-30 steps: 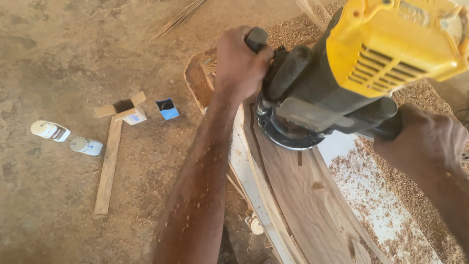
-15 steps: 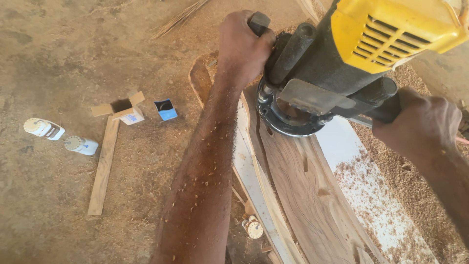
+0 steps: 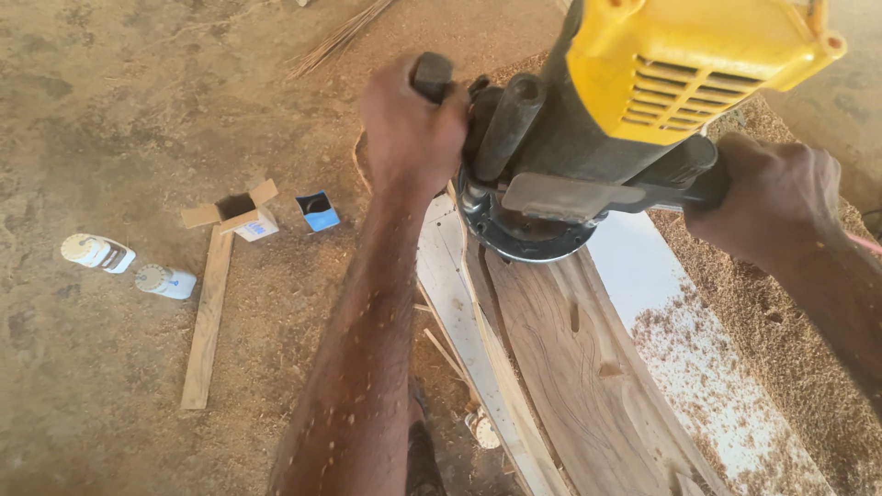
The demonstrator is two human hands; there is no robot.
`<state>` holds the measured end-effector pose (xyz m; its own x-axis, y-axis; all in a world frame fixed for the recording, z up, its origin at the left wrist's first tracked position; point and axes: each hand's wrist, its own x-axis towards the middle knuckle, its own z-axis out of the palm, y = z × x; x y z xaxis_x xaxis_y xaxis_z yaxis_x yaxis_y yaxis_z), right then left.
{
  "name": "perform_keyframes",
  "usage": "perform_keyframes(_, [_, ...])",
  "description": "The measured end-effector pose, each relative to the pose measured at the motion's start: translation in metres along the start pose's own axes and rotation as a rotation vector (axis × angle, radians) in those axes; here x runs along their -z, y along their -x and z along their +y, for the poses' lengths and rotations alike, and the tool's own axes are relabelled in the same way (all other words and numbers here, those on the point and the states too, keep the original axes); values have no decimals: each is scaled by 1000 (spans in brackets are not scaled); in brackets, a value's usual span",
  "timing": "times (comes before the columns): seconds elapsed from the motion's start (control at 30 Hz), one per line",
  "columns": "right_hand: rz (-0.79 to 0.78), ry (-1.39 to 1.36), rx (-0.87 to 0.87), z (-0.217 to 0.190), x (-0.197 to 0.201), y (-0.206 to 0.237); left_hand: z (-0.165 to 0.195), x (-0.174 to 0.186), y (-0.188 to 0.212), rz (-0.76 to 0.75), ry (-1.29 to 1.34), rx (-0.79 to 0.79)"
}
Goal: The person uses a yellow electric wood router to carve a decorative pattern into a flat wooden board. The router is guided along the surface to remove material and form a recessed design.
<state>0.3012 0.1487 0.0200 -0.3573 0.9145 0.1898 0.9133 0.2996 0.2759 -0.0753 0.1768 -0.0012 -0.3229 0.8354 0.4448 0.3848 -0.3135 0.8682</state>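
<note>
Both hands are clamped on the yellow router's (image 3: pixel 625 119) side handles, left hand (image 3: pixel 409 129) and right hand (image 3: pixel 776 193), and since a second ago it's crept further along the curved wooden board (image 3: pixel 570 367) near its far end, sawdust (image 3: pixel 735 404) piling beside it.

Bare left forearm (image 3: pixel 367 367) flecked with sawdust, no sleeve; both hands ungloved — left hand (image 3: pixel 409 129), right hand (image 3: pixel 772 197)
</note>
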Motion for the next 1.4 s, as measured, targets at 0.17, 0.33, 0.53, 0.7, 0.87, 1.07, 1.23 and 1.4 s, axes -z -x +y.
perform_keyframes(0.17, [-147,-2,-95,-6,2,-15,-1,6,9,-25,-39,144])
perform_keyframes(0.33, [-88,-18,27,-13,9,-22,-3,18,22,48,-143,86])
perform_keyframes(0.53, [40,-58,153,-29,20,-21,-5,30,32,54,-161,93])
perform_keyframes(0.7, [188,-74,270,-41,30,-24,-3,40,41,86,-185,22])
perform_keyframes(0.87, [111,-36,213,-45,30,-22,-6,44,50,95,-214,24])
perform_keyframes(1.07, [50,-25,183,-44,32,-14,-2,50,58,104,-227,18])
perform_keyframes(1.23, [149,-114,263,-45,35,-6,6,54,67,113,-178,52])
perform_keyframes(1.4, [157,-77,272,-45,33,1,11,57,77,108,-193,85])
